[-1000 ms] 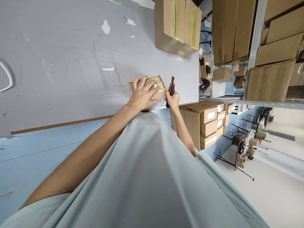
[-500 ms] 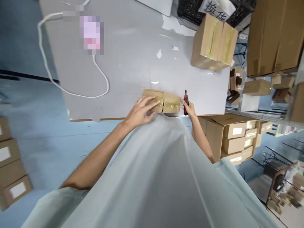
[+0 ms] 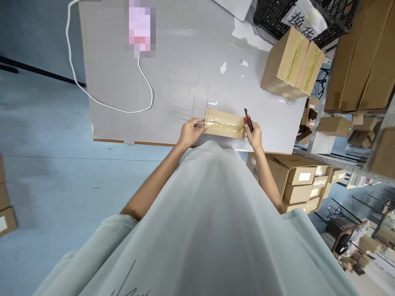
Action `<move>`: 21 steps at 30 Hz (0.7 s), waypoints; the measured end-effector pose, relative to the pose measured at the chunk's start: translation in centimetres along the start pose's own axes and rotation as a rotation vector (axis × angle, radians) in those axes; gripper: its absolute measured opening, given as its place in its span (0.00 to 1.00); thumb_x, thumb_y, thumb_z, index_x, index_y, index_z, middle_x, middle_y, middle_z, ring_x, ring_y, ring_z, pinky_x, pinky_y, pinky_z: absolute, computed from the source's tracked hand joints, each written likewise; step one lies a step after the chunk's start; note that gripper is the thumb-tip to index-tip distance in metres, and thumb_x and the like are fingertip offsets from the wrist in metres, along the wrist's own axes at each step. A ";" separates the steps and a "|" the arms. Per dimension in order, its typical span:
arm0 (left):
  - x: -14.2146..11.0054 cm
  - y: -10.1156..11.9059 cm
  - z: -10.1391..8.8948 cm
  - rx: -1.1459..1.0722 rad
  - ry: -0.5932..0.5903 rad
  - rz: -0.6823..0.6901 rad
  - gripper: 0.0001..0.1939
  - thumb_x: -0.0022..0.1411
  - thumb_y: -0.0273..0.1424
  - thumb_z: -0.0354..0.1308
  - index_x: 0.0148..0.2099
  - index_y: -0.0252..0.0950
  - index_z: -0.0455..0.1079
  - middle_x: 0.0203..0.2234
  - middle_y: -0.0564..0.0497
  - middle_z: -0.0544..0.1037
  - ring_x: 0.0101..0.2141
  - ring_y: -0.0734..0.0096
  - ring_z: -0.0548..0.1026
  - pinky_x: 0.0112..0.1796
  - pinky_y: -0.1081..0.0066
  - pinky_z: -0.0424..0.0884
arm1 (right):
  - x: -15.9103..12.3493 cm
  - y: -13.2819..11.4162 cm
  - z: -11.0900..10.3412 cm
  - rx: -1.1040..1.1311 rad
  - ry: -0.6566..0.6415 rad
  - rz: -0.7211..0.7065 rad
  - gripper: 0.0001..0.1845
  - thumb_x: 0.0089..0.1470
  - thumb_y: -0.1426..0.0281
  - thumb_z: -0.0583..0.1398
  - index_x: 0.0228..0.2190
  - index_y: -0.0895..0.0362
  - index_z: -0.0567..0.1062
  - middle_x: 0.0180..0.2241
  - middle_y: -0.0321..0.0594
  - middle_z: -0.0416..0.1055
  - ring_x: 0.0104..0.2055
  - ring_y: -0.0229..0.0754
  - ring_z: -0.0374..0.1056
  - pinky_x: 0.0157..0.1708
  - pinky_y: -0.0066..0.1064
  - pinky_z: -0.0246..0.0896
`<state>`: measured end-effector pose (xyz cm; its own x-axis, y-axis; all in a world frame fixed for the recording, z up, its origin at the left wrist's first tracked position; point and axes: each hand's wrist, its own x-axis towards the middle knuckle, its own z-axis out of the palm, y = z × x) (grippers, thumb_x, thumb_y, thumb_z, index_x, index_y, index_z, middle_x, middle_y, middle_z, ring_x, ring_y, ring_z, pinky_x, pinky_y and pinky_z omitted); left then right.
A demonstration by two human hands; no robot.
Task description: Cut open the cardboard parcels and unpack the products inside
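A small cardboard box with clear tape along its top lies near the front edge of the grey table. My left hand pinches its left end between thumb and fingers. At the other end, my right hand is closed around a red and black utility knife, whose tip points up and away from me. The fingers of that hand also rest against the box's right end. A dark line runs along the middle of the taped top.
Two taped boxes stand at the table's right, beside a black crate with a paper sign. A white cable loops across the left side to a blurred pink item. Shelves and a large carton of boxes are at right.
The small box has turned: its long taped face now shows instead of a side with a gap between flaps. My left hand has gone from lying over it to pinching its left end.
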<state>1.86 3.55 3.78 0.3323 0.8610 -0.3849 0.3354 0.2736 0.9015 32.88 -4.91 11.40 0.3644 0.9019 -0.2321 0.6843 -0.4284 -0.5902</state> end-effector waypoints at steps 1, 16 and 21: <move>0.2 -0.3 -0.1 0.007 -0.007 0.012 0.25 0.66 0.41 0.69 0.62 0.37 0.82 0.60 0.40 0.82 0.48 0.57 0.85 0.51 0.59 0.85 | 0.0 -1.0 -0.3 -0.048 0.020 0.001 0.34 0.77 0.48 0.52 0.65 0.59 0.79 0.58 0.59 0.80 0.63 0.58 0.75 0.62 0.50 0.76; 0.8 -0.6 -0.5 0.080 -0.093 0.183 0.32 0.69 0.39 0.65 0.73 0.43 0.74 0.66 0.42 0.77 0.51 0.58 0.83 0.52 0.60 0.83 | 1.7 -13.4 0.4 -0.560 -0.655 -0.280 0.23 0.81 0.65 0.56 0.70 0.49 0.77 0.65 0.46 0.81 0.63 0.57 0.78 0.57 0.39 0.69; 1.0 -0.9 -0.5 0.061 -0.087 0.183 0.32 0.68 0.38 0.66 0.72 0.43 0.75 0.65 0.42 0.77 0.50 0.59 0.83 0.51 0.61 0.83 | 2.3 -14.0 0.8 -0.647 -0.669 -0.317 0.22 0.81 0.64 0.56 0.69 0.49 0.77 0.61 0.47 0.84 0.60 0.56 0.80 0.54 0.39 0.69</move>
<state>1.49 4.36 2.66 0.4665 0.8531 -0.2335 0.3142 0.0869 0.9454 23.65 3.19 18.49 -0.1923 0.7404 -0.6440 0.9752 0.0708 -0.2098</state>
